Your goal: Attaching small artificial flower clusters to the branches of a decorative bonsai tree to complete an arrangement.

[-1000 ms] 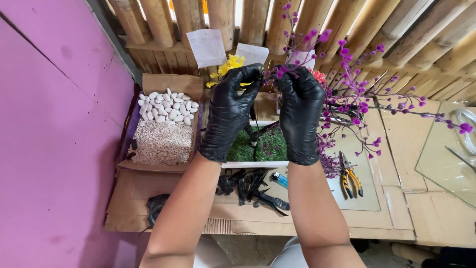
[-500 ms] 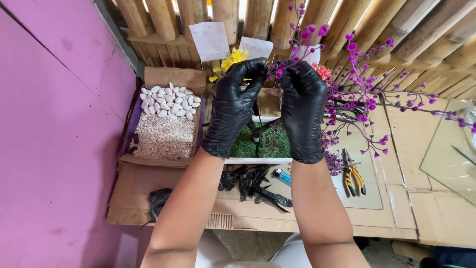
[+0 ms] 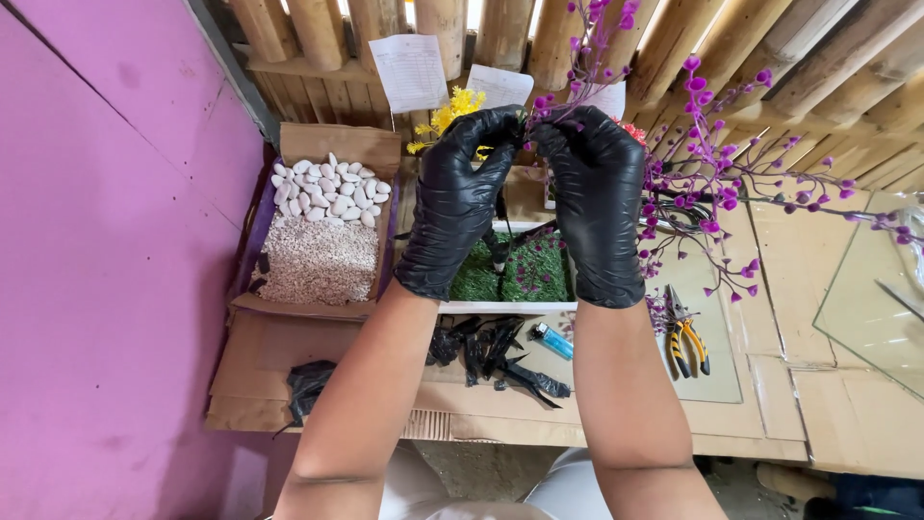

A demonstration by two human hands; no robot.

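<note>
Both hands wear black glossy gloves and are raised together above the middle of the work area. The left hand is curled, its fingertips pinched at the top where they meet those of the right hand; between the two sets of fingertips sits the thin dark stem of an artificial branch with small purple blossoms. Both hands are closed on that stem – the left from the left side, the right from the right – and the branch fans up and out to the right, its twigs reaching over the cardboard-covered tabletop.

Directly below the hands lies a shallow white tray lined with green artificial moss, a dark stem rising from it towards the left palm. Behind the left hand a cluster of small yellow artificial flowers shows against the wall of round wooden poles, where two paper slips hang.

To the left stands an open cardboard box holding smooth white pebbles at the back and pale fine gravel in front. Nearer the person, scraps of crumpled black material lie on the cardboard, with a small blue lighter just beside them. Further right rest pliers with yellow-and-black handles – on a sheet of clear glass. A pink painted wall fills the left side.
</note>
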